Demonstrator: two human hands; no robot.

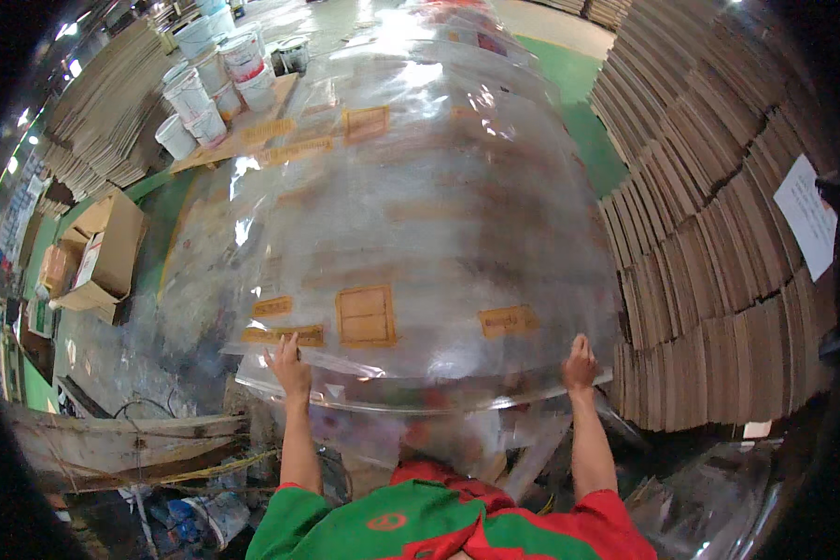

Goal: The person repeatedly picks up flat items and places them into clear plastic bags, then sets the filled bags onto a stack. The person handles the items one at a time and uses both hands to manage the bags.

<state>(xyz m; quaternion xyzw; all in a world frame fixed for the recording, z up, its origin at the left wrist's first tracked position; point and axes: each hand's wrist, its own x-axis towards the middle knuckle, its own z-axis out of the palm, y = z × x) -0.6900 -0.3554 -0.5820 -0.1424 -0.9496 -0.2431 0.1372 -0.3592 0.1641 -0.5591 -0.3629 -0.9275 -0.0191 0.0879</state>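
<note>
A large clear plastic sheet (457,252) spreads out before me, glossy and curved, with amber printing plates fixed on it. A square amber plate (366,315) lies near its close edge, between narrow amber strips (285,334) on the left and a small rectangular plate (509,321) on the right. My left hand (291,366) grips the sheet close to its near left corner, beside the strips. Closed on the near right part of the same sheet is my right hand (580,364). Both forearms reach forward, roughly parallel.
Tall stacks of brown cardboard (719,252) line the right side. Paint-stained white buckets (189,98) stand at the far left on a board. An open cardboard box (103,252) sits on the left. A stained beam (131,448) and cables are low at left.
</note>
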